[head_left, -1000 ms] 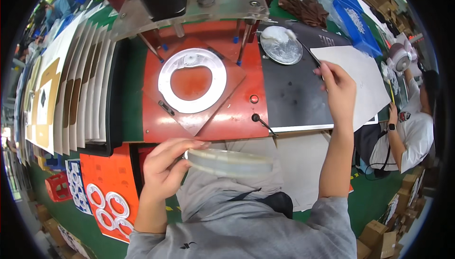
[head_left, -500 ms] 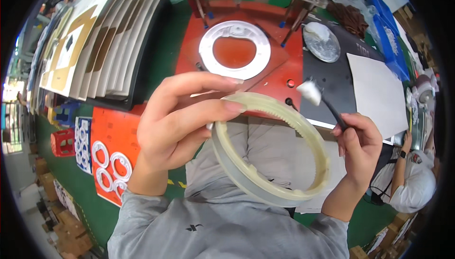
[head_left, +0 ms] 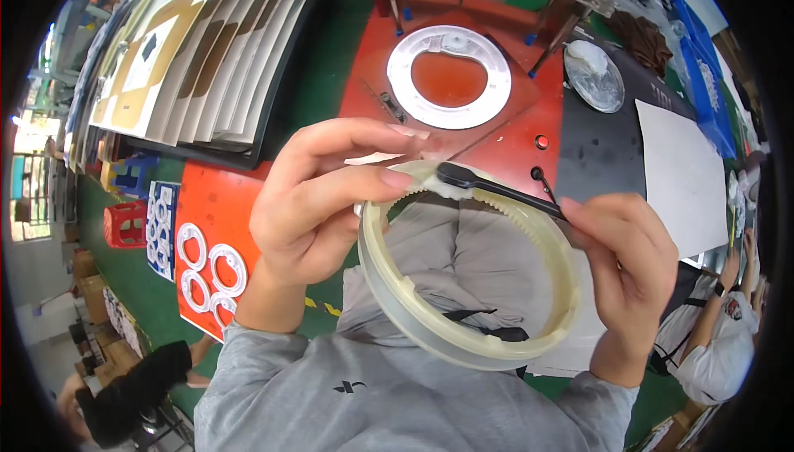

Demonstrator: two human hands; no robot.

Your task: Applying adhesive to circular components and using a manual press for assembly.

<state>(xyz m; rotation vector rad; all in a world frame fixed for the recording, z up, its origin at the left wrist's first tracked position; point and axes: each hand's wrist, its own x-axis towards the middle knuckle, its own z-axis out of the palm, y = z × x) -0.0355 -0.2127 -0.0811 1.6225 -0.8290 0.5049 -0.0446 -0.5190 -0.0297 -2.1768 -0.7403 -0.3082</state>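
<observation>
I see the left hand (head_left: 318,204) pinching the far-left edge of a translucent cream plastic ring (head_left: 413,307), which is tilted between both hands. The right hand (head_left: 624,258) grips a slim black tool (head_left: 504,191), its rounded head against soft white paste (head_left: 447,189) just beside the left fingertips.

Risks, as I judge them: heavy pressure could clump paste in the ring's fine inner teeth or smear those fingertips; a loose pinch could let the ring twist.

Beyond the right hand: a round, shiny dish (head_left: 594,92) bearing more white paste.
</observation>
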